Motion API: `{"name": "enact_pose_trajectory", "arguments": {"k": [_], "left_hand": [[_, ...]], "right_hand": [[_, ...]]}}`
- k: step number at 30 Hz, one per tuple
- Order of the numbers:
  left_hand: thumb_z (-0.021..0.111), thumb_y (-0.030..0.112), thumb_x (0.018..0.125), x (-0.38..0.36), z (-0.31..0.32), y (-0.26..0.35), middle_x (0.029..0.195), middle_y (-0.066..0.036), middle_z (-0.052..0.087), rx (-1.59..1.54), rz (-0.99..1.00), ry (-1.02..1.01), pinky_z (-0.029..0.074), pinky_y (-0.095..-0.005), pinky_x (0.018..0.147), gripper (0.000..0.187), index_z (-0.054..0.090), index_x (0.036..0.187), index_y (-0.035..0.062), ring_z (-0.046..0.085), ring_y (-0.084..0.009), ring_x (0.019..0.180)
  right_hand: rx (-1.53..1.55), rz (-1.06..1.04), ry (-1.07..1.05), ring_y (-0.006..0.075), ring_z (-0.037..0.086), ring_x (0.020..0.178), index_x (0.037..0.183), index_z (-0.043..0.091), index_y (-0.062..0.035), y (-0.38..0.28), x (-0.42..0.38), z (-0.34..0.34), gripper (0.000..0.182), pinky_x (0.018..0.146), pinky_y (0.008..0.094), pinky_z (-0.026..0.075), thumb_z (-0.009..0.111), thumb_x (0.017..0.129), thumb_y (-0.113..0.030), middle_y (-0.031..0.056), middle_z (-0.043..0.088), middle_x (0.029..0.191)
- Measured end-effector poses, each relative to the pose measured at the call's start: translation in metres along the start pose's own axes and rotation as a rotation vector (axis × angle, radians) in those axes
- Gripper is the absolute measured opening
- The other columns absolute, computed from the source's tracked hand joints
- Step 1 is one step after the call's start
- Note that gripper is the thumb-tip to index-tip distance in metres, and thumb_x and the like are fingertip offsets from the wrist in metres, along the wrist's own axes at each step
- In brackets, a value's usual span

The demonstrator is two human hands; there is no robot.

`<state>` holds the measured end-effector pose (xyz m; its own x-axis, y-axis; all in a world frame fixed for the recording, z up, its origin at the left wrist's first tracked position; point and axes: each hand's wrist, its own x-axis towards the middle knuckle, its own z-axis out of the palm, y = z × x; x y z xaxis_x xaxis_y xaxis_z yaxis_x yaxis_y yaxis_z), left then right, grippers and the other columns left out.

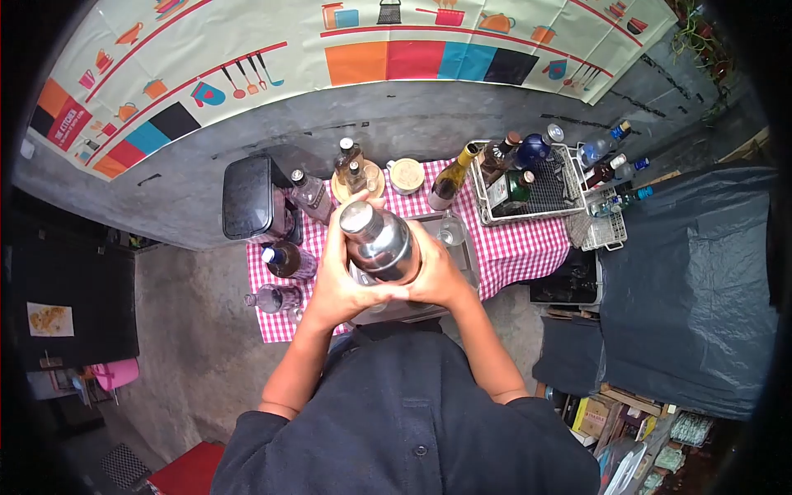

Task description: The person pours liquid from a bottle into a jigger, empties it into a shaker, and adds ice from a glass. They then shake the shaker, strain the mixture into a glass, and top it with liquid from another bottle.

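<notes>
A shiny metal cocktail shaker point(388, 249) with its cap on is held up in front of my chest, tilted a little. My left hand point(337, 285) wraps around its left side, with fingers reaching up by the cap. On the other side my right hand point(437, 272) grips the body, and the two thumbs meet near its bottom. Beneath the shaker lies a grey tray point(467, 262), partly hidden by my hands. A clear glass point(450, 232) stands on it to the right of my right hand.
The checked tablecloth point(521, 261) carries a dark bottle point(289, 261), a clear bottle point(275, 298), a square bottle point(311, 196), a cup point(406, 176) and a green wine bottle point(450, 181). A black bin-like container point(250, 198) is at left; a wire basket point(535, 216) with several bottles is at right.
</notes>
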<state>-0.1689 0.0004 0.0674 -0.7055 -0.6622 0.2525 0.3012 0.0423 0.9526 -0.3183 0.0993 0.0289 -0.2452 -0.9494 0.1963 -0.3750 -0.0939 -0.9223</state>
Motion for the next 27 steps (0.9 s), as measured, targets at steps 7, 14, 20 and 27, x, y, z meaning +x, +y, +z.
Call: {"name": "enact_pose_trajectory", "arguments": {"k": [7, 14, 20, 27], "left_hand": [[0.085, 0.014, 0.069, 0.017, 0.017, -0.012, 0.113, -0.011, 0.064, 0.028, -0.052, 0.098, 0.048, -0.0344, 0.096, 0.060, 0.055, 0.119, -0.0007, 0.062, -0.0190, 0.106], [0.085, 0.013, 0.067, 0.027, 0.023, -0.017, 0.106, -0.008, 0.066, -0.046, 0.013, -0.059, 0.049, -0.0311, 0.093, 0.053, 0.059, 0.111, 0.0003, 0.062, -0.0150, 0.100], [0.084, 0.015, 0.066, 0.030, 0.024, -0.028, 0.106, -0.009, 0.066, -0.102, 0.003, -0.180, 0.049, -0.0337, 0.094, 0.050, 0.060, 0.107, 0.0005, 0.062, -0.0175, 0.101], [0.093, 0.024, 0.060, 0.015, 0.036, -0.022, 0.136, -0.016, 0.049, 0.139, -0.005, -0.045, 0.039, -0.0411, 0.109, 0.105, 0.031, 0.142, 0.0033, 0.048, -0.0262, 0.130]], "right_hand": [[-0.001, 0.020, 0.104, 0.0322, 0.065, 0.109, 0.126, 0.047, -0.0004, -0.014, -0.002, -0.002, 0.084, 0.091, 0.0400, 0.052, 0.091, 0.059, -0.026, 0.0202, 0.065, 0.115], [0.218, 0.015, 0.083, 0.0204, 0.064, 0.108, 0.134, 0.042, 0.0013, -0.006, -0.010, -0.010, 0.092, 0.094, 0.0351, 0.050, 0.089, 0.059, -0.020, 0.0145, 0.065, 0.114], [0.464, 0.014, -0.023, 0.0192, 0.056, 0.117, 0.137, 0.037, 0.0056, 0.022, -0.017, -0.006, 0.097, 0.103, 0.0331, 0.043, 0.089, 0.058, -0.017, 0.0123, 0.057, 0.126], [0.372, 0.080, -0.009, 0.0196, 0.057, 0.115, 0.134, 0.043, -0.0006, 0.030, -0.013, -0.015, 0.095, 0.101, 0.0352, 0.045, 0.093, 0.056, -0.020, 0.0111, 0.058, 0.125]]}}
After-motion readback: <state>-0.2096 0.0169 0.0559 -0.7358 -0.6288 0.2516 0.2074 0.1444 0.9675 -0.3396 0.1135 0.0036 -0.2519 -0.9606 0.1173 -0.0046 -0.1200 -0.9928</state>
